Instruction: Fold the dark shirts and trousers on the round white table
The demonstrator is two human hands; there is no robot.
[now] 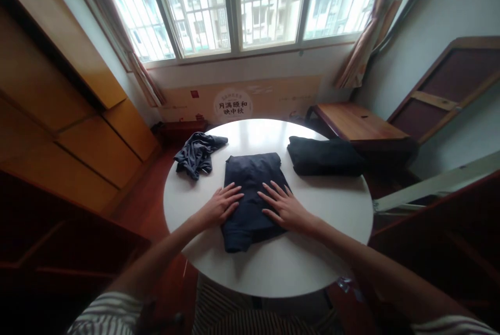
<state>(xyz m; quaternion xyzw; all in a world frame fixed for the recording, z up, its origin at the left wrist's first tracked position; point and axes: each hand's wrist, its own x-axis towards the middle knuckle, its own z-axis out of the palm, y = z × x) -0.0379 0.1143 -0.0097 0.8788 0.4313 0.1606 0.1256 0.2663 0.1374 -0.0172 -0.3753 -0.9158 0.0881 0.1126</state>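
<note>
A dark navy folded garment (252, 176) lies flat in the middle of the round white table (332, 205). Its exact kind I cannot tell. On its left edge rests my left hand (222, 203), palm down with the fingers stretched out. My right hand (286, 207) lies on its right side, fingers spread over the cloth. Neither hand grips anything. Toward the back left is a crumpled dark grey garment (198, 152), in a loose heap. A neatly folded black garment (324, 156) sits at the back right, apart from my hands.
Behind the table a printed cardboard panel (269, 98) stands below the barred windows (269, 1). A low wooden table (363, 121) is at the right rear. Wooden cabinets (78, 121) line the left side. The round table's near edge faces my body.
</note>
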